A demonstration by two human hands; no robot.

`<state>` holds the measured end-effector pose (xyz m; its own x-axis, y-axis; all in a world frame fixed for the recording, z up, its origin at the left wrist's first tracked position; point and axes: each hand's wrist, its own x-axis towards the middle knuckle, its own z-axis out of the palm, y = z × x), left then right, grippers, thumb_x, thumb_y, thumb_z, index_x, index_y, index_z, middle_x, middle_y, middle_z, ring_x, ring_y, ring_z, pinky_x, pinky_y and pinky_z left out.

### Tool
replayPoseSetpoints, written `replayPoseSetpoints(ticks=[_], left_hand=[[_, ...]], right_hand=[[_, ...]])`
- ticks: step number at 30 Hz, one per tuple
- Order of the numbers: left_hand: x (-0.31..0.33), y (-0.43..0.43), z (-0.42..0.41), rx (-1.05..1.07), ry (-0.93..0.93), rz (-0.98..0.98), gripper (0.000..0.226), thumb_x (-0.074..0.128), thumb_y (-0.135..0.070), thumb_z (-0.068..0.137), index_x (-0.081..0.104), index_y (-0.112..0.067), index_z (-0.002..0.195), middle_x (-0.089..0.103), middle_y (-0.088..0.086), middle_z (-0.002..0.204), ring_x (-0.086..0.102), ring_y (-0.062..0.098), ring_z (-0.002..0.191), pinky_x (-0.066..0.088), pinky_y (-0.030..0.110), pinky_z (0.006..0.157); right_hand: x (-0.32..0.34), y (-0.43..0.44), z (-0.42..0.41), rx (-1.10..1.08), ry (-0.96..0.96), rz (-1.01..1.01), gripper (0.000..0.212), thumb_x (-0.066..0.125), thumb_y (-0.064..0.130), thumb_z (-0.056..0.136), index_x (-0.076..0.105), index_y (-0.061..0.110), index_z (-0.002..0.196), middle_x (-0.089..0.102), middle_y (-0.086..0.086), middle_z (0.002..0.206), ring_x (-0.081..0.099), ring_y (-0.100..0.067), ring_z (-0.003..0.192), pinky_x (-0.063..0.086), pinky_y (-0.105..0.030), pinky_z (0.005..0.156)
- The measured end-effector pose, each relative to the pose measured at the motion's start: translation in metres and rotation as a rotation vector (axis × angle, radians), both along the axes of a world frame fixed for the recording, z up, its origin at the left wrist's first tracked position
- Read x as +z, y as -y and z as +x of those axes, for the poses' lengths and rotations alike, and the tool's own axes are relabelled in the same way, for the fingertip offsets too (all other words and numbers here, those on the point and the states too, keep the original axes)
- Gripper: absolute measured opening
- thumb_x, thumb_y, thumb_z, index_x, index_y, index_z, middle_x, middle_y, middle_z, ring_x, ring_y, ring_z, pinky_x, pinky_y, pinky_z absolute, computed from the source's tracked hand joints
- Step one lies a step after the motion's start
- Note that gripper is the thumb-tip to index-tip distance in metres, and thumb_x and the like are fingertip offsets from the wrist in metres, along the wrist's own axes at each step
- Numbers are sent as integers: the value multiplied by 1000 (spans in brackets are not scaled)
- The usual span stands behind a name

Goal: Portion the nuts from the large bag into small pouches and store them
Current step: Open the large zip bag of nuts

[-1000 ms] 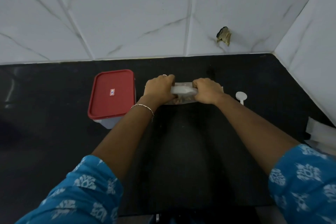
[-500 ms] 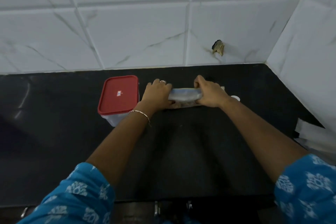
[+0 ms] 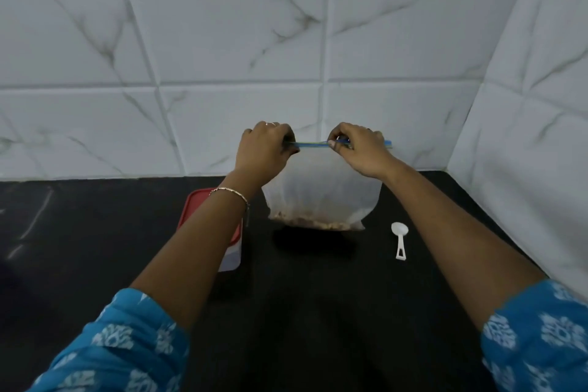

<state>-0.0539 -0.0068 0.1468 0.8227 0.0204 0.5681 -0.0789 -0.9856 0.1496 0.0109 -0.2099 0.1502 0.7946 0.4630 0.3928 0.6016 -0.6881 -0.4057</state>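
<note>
Opening the nut bag (image 3: pixel 321 191)
Fingers (image 3: pixel 342 133) of my left hand (image 3: pixel 264 149) and right hand (image 3: pixel 359 151) pinch the zip (image 3: pixel 313 144); next, I think, pull its sides apart

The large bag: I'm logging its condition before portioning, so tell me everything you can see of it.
The large bag is a translucent plastic pouch held upright over the black counter. A blue zip strip runs along its top edge; whether it is sealed cannot be told. The left hand pinches the strip near its left end, the right hand nearer the right. A shallow layer of brown nuts lies at the bottom; the rest looks empty. Whether its base touches the counter is unclear.
</note>
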Motion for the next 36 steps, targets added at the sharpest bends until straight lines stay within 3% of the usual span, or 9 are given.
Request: replayPoseSetpoints(ticks=[7, 15, 19, 21, 23, 25, 28, 32, 36], left_hand=[[-10, 0, -6, 11, -187, -13, 25, 60, -45, 90, 59, -21, 94, 64, -4, 99, 58, 21, 99, 33, 33, 82], [0, 1, -11, -45, -403, -213, 60, 27, -62, 97, 72, -23, 92, 67, 1, 95, 60, 22, 88, 47, 36, 79], [5, 5, -14, 20, -307, -160, 40, 47, -50, 97, 74, -20, 91, 62, -2, 78, 53, 14, 65, 36, 26, 55], [3, 5, -14, 23, -225, -185, 26, 61, -44, 91, 74, -22, 92, 61, -6, 81, 57, 13, 74, 39, 25, 60], [-1, 5, -13, 2, -201, -213, 17, 71, -38, 84, 74, -25, 96, 65, -6, 91, 62, 15, 89, 42, 25, 69], [-3, 5, -14, -13, -224, -220, 29, 77, -33, 79, 70, -28, 107, 65, -6, 107, 63, 13, 93, 41, 25, 74], [-6, 5, -19, -59, -294, -185, 62, 82, -29, 72, 57, -26, 129, 51, -5, 129, 64, 9, 91, 45, 27, 78], [-16, 1, -28, -54, -390, -176, 92, 85, -29, 68, 38, -23, 146, 34, -3, 147, 63, 12, 98, 50, 35, 89], [-24, 9, -40, -150, -274, -383, 73, 76, -9, 74, 45, -22, 140, 45, 4, 136, 60, 13, 94, 48, 25, 87]], right_hand=[[-8, 7, -7, 35, -28, -32, 12, 57, 26, 95, 47, 31, 92, 59, 18, 91, 58, -12, 93, 34, -50, 102], [-7, 14, -14, 81, -62, -25, 14, 56, 11, 95, 61, 22, 103, 60, 4, 99, 46, -10, 88, 35, -35, 94], [4, 13, -29, 150, -147, -109, 26, 53, 11, 95, 68, 28, 106, 56, 5, 101, 46, -8, 88, 36, -23, 82], [12, 16, -38, 136, -271, -101, 21, 54, 17, 93, 73, 23, 101, 55, 3, 102, 47, -9, 93, 38, -20, 82], [16, 18, -44, 81, -394, -83, 29, 52, 28, 94, 78, 14, 88, 57, -9, 105, 50, -23, 104, 43, -36, 94], [11, 22, -42, 32, -401, -128, 49, 44, 38, 98, 76, 15, 68, 58, -9, 89, 54, -30, 102, 44, -44, 95], [0, 34, -36, -67, -304, -320, 50, 51, 43, 92, 55, 16, 50, 54, 0, 65, 60, -31, 84, 42, -32, 65], [-8, 50, -48, -129, -173, -407, 11, 78, 33, 74, 73, 29, 83, 58, 7, 97, 60, -18, 90, 46, -30, 69], [-24, 55, -61, -91, -145, -94, 19, 75, 13, 78, 67, 24, 91, 55, 3, 103, 58, -18, 92, 44, -26, 73]])
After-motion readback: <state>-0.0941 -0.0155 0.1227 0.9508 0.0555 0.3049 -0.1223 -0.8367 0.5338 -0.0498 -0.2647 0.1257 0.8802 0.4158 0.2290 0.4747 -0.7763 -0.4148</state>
